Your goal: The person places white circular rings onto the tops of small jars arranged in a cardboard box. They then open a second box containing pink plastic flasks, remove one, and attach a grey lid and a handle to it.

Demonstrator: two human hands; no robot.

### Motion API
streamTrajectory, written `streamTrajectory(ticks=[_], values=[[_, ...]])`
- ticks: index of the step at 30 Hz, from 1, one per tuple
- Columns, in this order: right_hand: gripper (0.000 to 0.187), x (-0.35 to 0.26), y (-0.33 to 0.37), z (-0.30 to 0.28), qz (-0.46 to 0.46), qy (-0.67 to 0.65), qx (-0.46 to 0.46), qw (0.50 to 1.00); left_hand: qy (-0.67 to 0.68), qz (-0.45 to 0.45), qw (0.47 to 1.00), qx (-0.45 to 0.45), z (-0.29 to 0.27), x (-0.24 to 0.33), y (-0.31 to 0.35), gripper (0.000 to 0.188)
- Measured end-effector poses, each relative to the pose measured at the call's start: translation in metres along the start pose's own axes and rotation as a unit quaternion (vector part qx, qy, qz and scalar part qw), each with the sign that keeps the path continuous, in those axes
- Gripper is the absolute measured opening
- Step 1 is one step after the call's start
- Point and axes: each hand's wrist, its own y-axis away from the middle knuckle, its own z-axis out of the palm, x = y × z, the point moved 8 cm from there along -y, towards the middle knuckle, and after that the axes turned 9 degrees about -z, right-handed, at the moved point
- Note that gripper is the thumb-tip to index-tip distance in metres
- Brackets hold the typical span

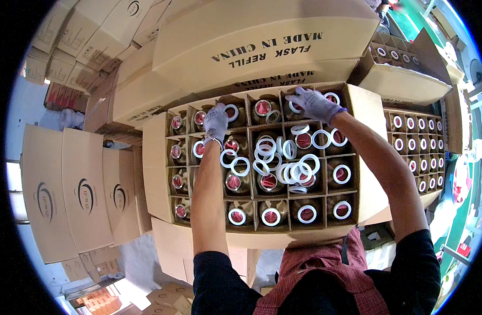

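Note:
A divided carton (369,152) in front of me holds upright glass flask refills (233,182), with silvery necks and red showing at the mouths. Some necks carry white rings (306,214); the left column shows bare ones. Loose white rings (265,147) lie heaped across the middle. My left hand (216,123), in a grey-purple glove, has its fingers closed at a white ring (231,112) in the far row. At the far right, my gloved right hand (315,105) bends its fingers over another white ring (295,107) at a flask mouth. Both hands partly cover what they touch.
Beyond the carton lies a long closed carton (262,39). More cartons are stacked at the left (68,194) and far left. To the right stand a second divided carton (416,149) of ringed flasks and another open carton (403,76) behind it.

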Motion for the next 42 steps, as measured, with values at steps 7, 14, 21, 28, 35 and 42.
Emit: streamTrajectory(ticks=[7, 14, 21, 28, 35, 42], values=[[0.067, 0.013, -0.013, 0.013, 0.016, 0.005, -0.054, 0.998, -0.087, -0.063, 0.993, 0.056, 0.009, 0.000, 0.000, 0.019], [0.070, 0.010, -0.015, 0.012, -0.082, 0.031, -0.063, 0.994, -0.113, 0.041, 0.992, -0.047, 0.016, -0.010, -0.011, 0.027], [0.041, 0.005, -0.012, 0.009, 0.019, 0.084, -0.087, 0.992, -0.151, 0.127, 0.980, -0.036, -0.006, 0.119, 0.026, 0.033], [0.031, -0.048, 0.024, -0.019, -0.025, 0.026, -0.057, 0.998, -0.176, 0.278, 0.943, -0.049, 0.030, 0.156, 0.050, 0.026], [0.024, -0.036, 0.054, -0.008, 0.008, -0.118, 0.097, 0.988, 0.039, 0.218, 0.966, 0.132, -0.040, 0.148, 0.048, 0.012], [0.018, -0.063, 0.053, -0.038, -0.010, -0.233, 0.196, 0.953, -0.158, 0.295, 0.942, 0.034, 0.025, 0.137, 0.064, 0.013]])
